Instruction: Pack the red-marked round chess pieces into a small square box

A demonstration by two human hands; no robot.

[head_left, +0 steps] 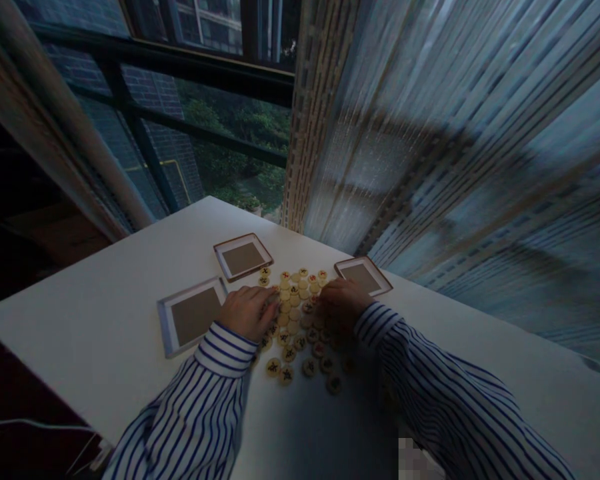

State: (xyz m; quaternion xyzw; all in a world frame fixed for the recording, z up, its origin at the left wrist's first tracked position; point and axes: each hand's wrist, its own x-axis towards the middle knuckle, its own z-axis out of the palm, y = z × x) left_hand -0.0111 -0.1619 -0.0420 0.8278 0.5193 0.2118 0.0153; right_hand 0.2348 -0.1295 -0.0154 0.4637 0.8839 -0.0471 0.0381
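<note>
Round, pale yellow Chinese chess pieces (293, 313) form a loose spread on the table, some touching or overlapping. Several show black or red characters, while others are blank side up. My left hand (249, 312) rests at the left edge of the spread. Its fingers reach rightward, slightly bent and apart from the thumb, with the tips against the pieces. My right hand (343, 303) is over the right side, fingers curled down among the pieces. Shadow hides its fingertips and whatever may be in them. A few pieces lie nearer to me, such as a black-marked piece (333, 384).
A white table (120, 293) carries everything. Shallow boxes or lids stand around the pieces: one (167, 327) beside my left hand, one (243, 257) behind, one (364, 275) beyond my right hand. A striped curtain (430, 147) and a window railing (180, 63) border the far side.
</note>
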